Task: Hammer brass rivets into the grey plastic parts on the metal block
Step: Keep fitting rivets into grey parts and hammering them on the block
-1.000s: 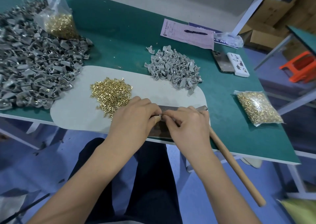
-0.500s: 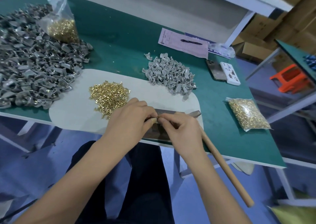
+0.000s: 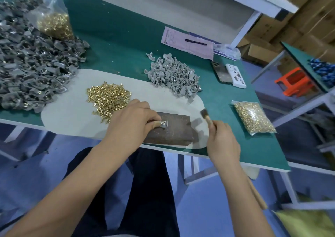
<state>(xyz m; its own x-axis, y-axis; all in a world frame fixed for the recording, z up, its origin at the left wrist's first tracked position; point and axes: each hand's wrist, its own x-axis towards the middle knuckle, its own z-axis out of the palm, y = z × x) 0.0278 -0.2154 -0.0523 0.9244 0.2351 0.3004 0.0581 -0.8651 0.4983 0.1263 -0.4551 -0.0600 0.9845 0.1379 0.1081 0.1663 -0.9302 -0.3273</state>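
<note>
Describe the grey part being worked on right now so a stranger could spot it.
Start at the pale mat on the green table, then the dark metal block at its near edge. The part lies alone on that block, pinched by the left hand, unlike the heaped ones.

left hand (image 3: 132,122) pins grey part (image 3: 164,124) (on block (image 3: 174,131)), right hand (image 3: 222,140) grips hammer (image 3: 208,118).

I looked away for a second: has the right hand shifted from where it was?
Yes. The right hand has pulled off the metal block to its right, now gripping the hammer raised beside it.
</note>
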